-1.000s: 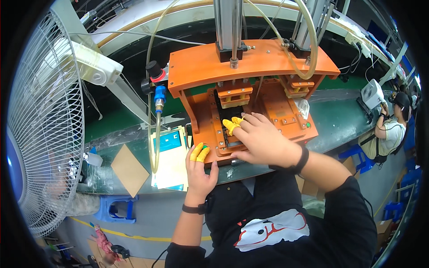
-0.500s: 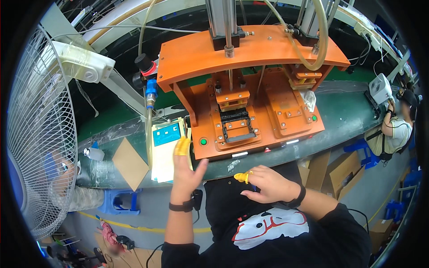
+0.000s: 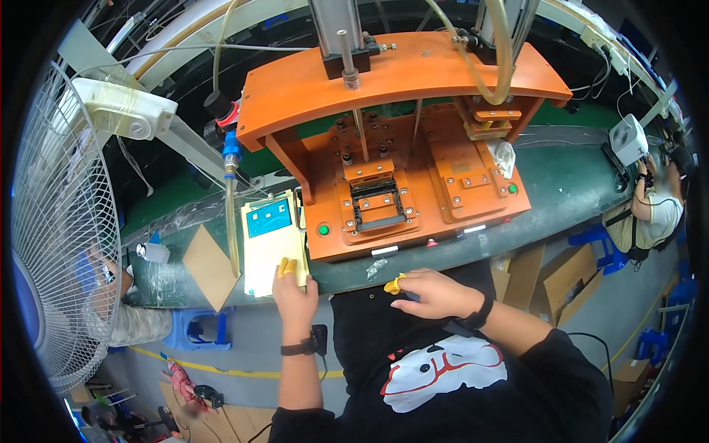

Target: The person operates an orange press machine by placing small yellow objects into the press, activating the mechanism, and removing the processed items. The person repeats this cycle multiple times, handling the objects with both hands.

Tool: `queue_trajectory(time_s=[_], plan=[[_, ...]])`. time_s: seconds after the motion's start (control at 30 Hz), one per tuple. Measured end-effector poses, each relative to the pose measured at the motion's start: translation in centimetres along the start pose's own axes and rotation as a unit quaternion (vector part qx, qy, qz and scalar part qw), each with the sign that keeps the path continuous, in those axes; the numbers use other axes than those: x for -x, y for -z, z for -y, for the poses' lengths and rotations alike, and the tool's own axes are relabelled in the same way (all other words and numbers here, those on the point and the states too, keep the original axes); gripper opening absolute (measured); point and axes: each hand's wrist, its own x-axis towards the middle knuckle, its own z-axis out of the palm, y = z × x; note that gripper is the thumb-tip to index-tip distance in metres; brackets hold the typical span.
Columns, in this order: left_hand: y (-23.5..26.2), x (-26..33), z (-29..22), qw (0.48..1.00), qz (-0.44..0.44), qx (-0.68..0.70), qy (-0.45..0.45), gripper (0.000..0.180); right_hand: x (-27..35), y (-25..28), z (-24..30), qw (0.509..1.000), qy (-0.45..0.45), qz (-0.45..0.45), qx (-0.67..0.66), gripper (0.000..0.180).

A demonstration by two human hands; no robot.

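Observation:
My left hand [image 3: 297, 297] is at the front edge of a stack of pale yellow sheets [image 3: 275, 247]. Yellow finger cots cover two of its fingertips, which lie on the paper; the thumb stands apart and the hand is open. In front of the orange press [image 3: 354, 247], over my lap, hovers my right hand [image 3: 437, 294]. Its fingers are loosely bent, with a yellow cot at the tip and the thumb apart; I see nothing held. A black rectangular frame [image 3: 382, 220] sits in the press's left fixture. The right fixture [image 3: 469, 184] carries no frame.
A blue card [image 3: 269, 218] lies on the sheets. Left of them are a brown board [image 3: 210, 267], a small bottle [image 3: 153, 252] and a large fan [image 3: 63, 221]. An air hose [image 3: 230, 214] hangs beside the press. Cardboard boxes [image 3: 565, 284] stand right; another person [image 3: 653, 203] sits beyond.
My left hand has come down and back from above the sheets to their front edge. My right hand has stayed nearly in place. The view has shifted slightly.

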Motion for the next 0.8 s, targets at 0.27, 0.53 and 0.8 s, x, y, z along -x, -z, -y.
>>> queue_trajectory(time_s=[0.27,0.53,0.8], plan=[[4.9,-0.3,-0.1,0.991,-0.033,0.094,0.092,0.019,-3.1,-3.8,-2.7,0.974,-0.077,0.123,-0.172,0.044],[9.2,5.3,-5.5,0.976,0.122,0.174,-0.043,0.017,-10.0,-9.7,-2.6,0.816,-0.282,0.147,-0.482,0.040],[6.8,8.4,-9.2,0.958,0.072,0.273,-0.056,0.037,-9.1,-11.6,-2.2,0.900,-0.158,0.061,-0.402,0.019]])
